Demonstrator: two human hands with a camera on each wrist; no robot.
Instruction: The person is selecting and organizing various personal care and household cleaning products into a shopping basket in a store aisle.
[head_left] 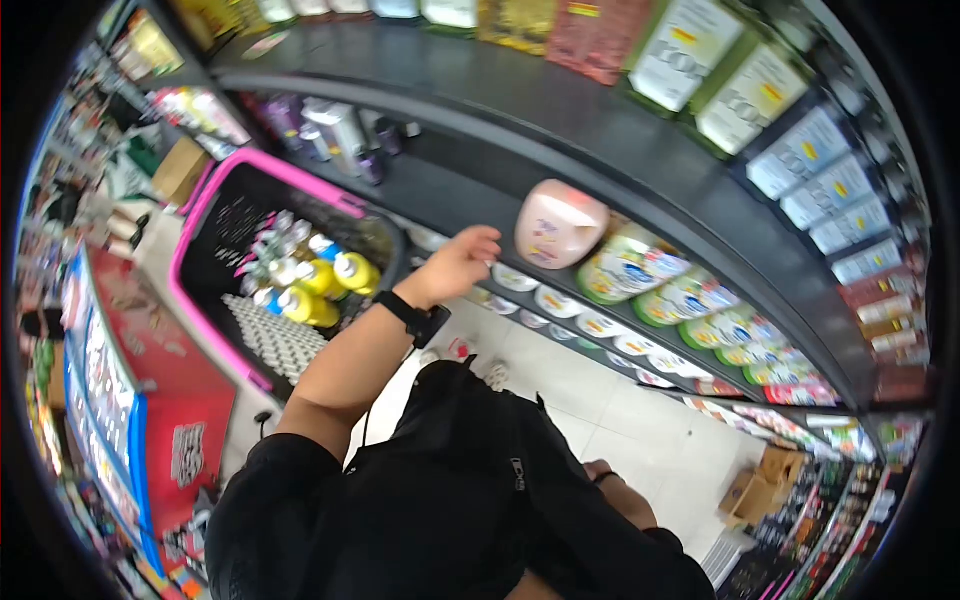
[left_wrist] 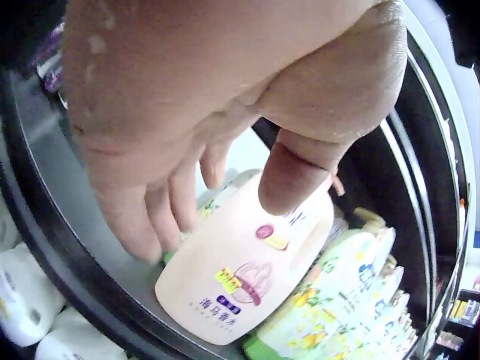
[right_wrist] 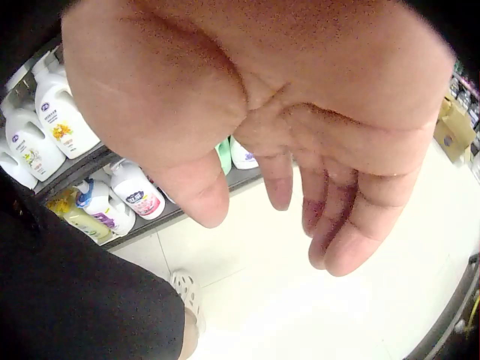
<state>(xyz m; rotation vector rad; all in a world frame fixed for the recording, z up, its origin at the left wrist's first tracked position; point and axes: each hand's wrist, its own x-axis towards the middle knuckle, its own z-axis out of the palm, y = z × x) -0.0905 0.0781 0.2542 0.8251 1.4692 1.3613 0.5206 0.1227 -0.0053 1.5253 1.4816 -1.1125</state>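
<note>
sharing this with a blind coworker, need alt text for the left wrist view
A left hand reaches over a pale pink bottle on a dark store shelf, its thumb over the bottle's top and its fingers extended beside it. Green-and-white floral bottles line the shelf next to it.

I face dark shelf unit (head_left: 520, 90), tiers fully stocked. Beneath shelf unit, pale tiled floor (head_left: 610, 420), brightly lit. Left of shelf unit, pink-rimmed cart (head_left: 300, 182). Cardboard boxes (head_left: 755, 490) at its foot.
</note>
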